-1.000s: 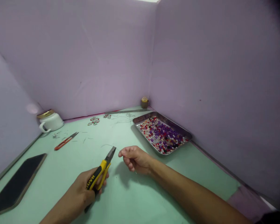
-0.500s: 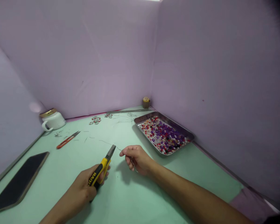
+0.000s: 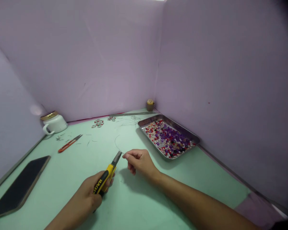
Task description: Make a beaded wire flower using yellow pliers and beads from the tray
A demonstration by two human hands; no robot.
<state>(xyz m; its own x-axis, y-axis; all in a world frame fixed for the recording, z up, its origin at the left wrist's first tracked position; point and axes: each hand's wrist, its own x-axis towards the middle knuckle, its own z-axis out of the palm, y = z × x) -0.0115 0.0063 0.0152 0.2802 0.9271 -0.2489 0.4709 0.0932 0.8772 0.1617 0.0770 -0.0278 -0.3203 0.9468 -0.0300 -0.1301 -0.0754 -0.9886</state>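
Note:
My left hand [image 3: 92, 191] is closed around the yellow and black handles of a pair of pliers [image 3: 109, 170]. The metal jaws point up and to the right, just short of my right fingertips. A thin wire [image 3: 115, 143] runs from the jaws and curves away over the table. My right hand [image 3: 139, 161] pinches the wire with thumb and forefinger, close beside the jaws. Whether the jaws are clamped fully on the wire is too small to tell.
A metal tray [image 3: 156, 145] of mixed beads stands to the right. Orange-handled snips [image 3: 69, 143], wire scraps [image 3: 60, 138], beaded wire pieces [image 3: 98, 123], a white mug [image 3: 55, 124] and a dark flat tablet-like object [image 3: 20, 187] lie left. Long wires [image 3: 134, 113] and a small pot [image 3: 150, 105] are at the back.
The pliers have shifted slightly right, nearer my right fingertips. The wire's free end has swung from pointing left to curving upward. My right hand has turned a little.

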